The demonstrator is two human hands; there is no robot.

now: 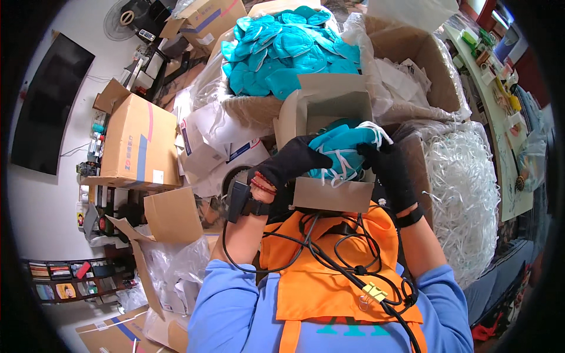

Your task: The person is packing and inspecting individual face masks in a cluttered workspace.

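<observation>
Both my hands wear black gloves and grip a teal cup-shaped face mask (335, 141) with white straps. My left hand (296, 160) pinches its left edge. My right hand (389, 175) has its fingers closed at the right side, by a bunch of white strap (375, 132). The mask is above a small open carton (333, 196), whose near flap folds down toward me. More teal shows inside the carton behind it, partly hidden. Just beyond, a large plastic-lined box (250, 112) is heaped with loose teal masks (288, 50).
To the right, a box is full of white elastic straps (462, 194). A lined box (406, 47) at the back right holds white sheets. Closed cartons (138, 141) and flattened white boxes (220, 153) lie to the left. Black cables (329, 256) hang across my orange apron.
</observation>
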